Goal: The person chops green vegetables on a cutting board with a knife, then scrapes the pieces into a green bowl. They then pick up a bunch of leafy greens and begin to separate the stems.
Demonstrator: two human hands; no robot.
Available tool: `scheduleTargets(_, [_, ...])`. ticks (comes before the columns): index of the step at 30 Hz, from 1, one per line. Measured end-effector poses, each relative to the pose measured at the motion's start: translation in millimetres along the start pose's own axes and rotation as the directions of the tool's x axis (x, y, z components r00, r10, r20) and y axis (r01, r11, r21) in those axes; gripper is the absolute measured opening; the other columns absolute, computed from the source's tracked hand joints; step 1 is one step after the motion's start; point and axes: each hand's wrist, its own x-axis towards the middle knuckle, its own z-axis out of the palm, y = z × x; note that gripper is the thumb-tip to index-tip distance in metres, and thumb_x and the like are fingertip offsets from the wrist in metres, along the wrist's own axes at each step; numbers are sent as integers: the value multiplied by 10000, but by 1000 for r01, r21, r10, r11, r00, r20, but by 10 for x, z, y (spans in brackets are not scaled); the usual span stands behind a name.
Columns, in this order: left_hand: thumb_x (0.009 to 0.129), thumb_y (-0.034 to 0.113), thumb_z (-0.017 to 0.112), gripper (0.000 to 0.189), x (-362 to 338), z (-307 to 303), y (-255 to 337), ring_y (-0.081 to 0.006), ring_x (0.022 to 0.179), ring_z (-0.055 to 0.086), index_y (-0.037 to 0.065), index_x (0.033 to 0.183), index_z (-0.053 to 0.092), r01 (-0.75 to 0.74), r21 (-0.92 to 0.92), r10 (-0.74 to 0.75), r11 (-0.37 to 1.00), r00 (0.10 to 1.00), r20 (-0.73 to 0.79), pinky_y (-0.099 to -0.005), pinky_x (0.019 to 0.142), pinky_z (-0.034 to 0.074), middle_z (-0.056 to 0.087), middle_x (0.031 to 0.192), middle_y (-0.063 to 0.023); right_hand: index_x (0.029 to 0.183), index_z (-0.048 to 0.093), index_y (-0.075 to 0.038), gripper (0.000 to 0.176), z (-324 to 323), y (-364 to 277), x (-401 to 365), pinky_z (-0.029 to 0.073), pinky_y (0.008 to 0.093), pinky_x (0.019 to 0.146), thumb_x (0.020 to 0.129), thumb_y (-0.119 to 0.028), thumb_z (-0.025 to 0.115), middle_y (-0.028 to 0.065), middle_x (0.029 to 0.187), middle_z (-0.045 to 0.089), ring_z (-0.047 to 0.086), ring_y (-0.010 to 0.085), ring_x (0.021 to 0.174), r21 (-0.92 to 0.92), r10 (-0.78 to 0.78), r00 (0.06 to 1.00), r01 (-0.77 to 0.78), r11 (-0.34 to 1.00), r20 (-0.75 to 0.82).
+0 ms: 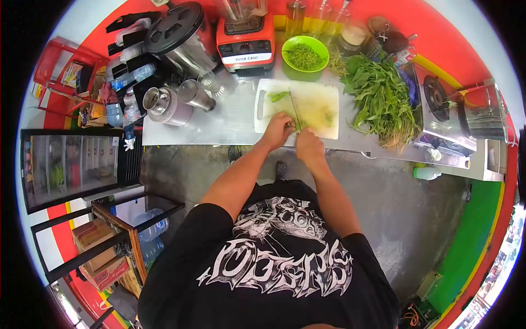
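Note:
A white cutting board [264, 118] lies on the metal counter, stained yellow-green over its middle. My right hand [310, 148] is closed around the handle of a knife [295, 107], whose blade points away from me across the board. Beside the blade, my left hand [278, 130] has its fingers curled together over green stems [298, 127], mostly hidden by the fingers. A few cut green pieces [278, 96] rest near the board's far edge. Behind the board stands a lime-green bowl [304, 73] holding chopped greens.
A big heap of leafy greens with roots [378, 98] lies right of the board, before a gas stove [441, 118]. A red blender [245, 46], a steel pot [192, 57], a metal cup [196, 94] and a metal canister [164, 107] stand at the left.

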Motion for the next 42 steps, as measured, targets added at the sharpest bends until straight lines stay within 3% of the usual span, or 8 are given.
scheduleTargets(2, [785,-15,744,140,25,-11,6,-316,834,585,5,880,643,-17,1,17,1000,999,-29,-406,740,482,563,879,-144,1139,516,60,417,-48,-16,29,551,545,843,1007,-335,534,294,1001,696,691,485,948,5,-1,1000,1,1000,17])
scheduleTargets(15, [780,-11,760,153,12,-43,23,-331,890,562,8,852,626,59,-5,-59,998,998,2,-422,784,468,567,900,-138,1140,503,39,395,4,-51,-67,532,566,868,1019,-337,503,321,1031,685,675,497,982,50,-6,998,3,999,60])
scheduleTargets(17, [780,-14,762,171,-5,-49,61,-320,868,565,4,862,612,37,23,-37,999,999,-20,-405,772,470,565,885,-138,1144,489,44,294,0,-133,-155,570,525,832,977,-197,502,288,1002,708,711,449,950,53,73,996,-76,996,48])
scheduleTargets(20, [789,-5,761,187,-74,-21,64,-326,877,566,2,890,604,-14,80,19,997,998,-67,-400,782,471,568,887,-141,1146,508,19,382,37,-77,-106,523,572,884,1020,-341,502,326,1035,683,668,506,995,92,27,999,-30,995,32])
scheduleTargets(25, [835,54,730,178,-205,-80,107,-380,1021,541,16,979,633,-34,120,45,992,994,-94,-448,896,452,592,1007,-160,1148,506,18,377,61,-87,-4,526,569,882,1018,-336,510,319,1020,686,672,505,984,149,75,996,-80,986,38])
scheduleTargets(33, [843,50,714,141,-133,-193,148,-361,1007,547,42,969,653,-9,214,31,977,995,-98,-441,893,461,608,989,-124,1142,509,33,363,-25,-11,-3,560,531,832,1009,-305,510,287,1005,704,700,461,950,106,11,999,-8,994,-31])
scheduleTargets(39, [864,112,697,108,-70,-210,155,-321,1032,562,72,962,679,39,435,-6,899,997,-76,-436,899,455,632,990,-94,1142,527,26,421,-124,314,91,528,569,864,1008,-373,514,313,1019,686,664,501,992,156,131,991,-126,980,-24])
scheduleTargets(42, [884,158,675,94,13,-135,193,-293,1053,566,93,949,693,-53,593,82,803,996,-21,-422,918,435,648,1001,-81,1138,520,43,422,-250,408,136,545,538,861,1002,-356,539,308,999,687,684,468,976,136,111,986,-93,986,-127])
